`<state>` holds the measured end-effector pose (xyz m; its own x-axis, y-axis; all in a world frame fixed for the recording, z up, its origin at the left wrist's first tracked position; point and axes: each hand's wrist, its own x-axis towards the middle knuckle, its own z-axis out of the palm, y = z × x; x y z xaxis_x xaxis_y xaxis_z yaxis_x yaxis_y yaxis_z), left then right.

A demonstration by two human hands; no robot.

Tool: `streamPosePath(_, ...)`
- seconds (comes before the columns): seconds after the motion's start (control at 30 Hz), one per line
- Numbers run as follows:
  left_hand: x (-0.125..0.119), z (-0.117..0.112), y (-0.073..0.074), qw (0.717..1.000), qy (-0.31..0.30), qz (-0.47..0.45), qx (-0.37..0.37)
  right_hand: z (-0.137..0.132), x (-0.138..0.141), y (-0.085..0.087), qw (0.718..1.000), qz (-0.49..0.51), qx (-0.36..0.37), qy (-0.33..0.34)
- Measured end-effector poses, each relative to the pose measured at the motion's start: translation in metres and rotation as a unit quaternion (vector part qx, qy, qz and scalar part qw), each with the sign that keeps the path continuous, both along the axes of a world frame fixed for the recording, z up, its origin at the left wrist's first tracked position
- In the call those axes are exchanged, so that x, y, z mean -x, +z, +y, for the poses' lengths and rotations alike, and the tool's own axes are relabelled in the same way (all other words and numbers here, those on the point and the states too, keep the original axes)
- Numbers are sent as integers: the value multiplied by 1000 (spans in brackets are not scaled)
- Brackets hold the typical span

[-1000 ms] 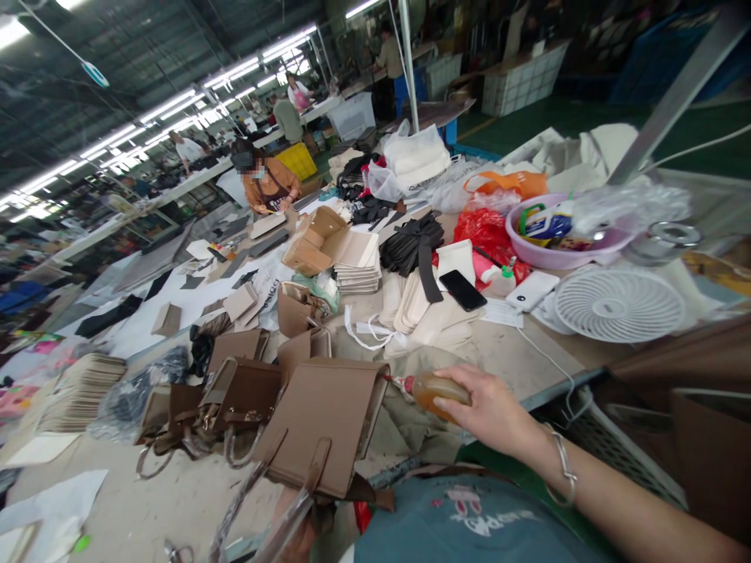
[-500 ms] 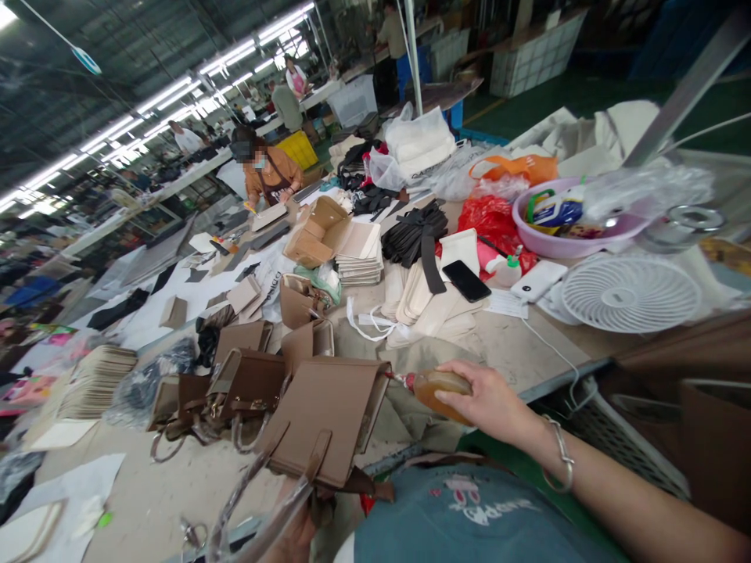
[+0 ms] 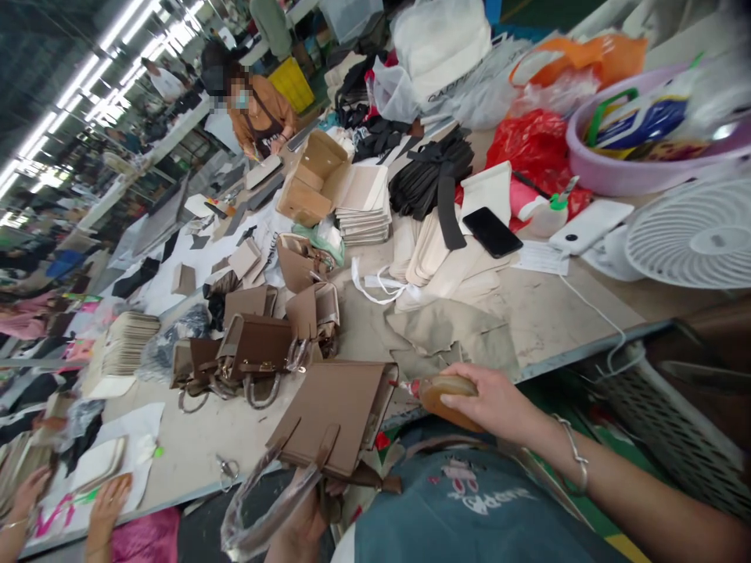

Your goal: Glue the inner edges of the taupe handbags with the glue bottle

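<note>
Now: right hand (image 3: 496,403) squeezes brown bottle (image 3: 449,391) | tip near tan bag (image 3: 334,414) | left hand (image 3: 302,528) grips the bag's bottom.

The handbag (image 3: 334,414) at lower centre is a flat taupe brown, its handles wrapped in clear film. The glue bottle (image 3: 447,393) just right of it is amber, with a red-flecked tip. Left of centre, more bags (image 3: 252,356) — darker brown, with brass-coloured fittings. Mid-frame, a stack of cream panels (image 3: 434,254) with black straps (image 3: 431,168) and a black phone (image 3: 491,231) over them. Upper right: a lilac basin (image 3: 639,168), a red plastic bag (image 3: 525,145), an orange one (image 3: 587,55), and a white fan (image 3: 695,234). At the bottom, a teal shirt (image 3: 469,520) with a pink-and-white print. A yellow crate (image 3: 292,82) sits at upper left — beside a person in an orange-brown top (image 3: 261,109).
</note>
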<state>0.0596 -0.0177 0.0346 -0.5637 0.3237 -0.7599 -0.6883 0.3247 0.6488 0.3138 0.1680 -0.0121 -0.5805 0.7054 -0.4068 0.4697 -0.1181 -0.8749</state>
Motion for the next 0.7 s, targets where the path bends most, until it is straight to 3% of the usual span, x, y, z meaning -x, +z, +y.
streamPosePath(0.13, 3, -11, -12, 999, 7, -24, 26, -6, 4, -22, 1000, -1, -9, -1)
streamPosePath(0.43, 22, -24, -38, 996, -21, -66, 56, -41, 24, -43, 995, 71, 59, 43)
streamPosePath(0.7, 30, -31, -51, 990, -42, -77, 112, -65, 35, -90, 999, -2, 15, 30)
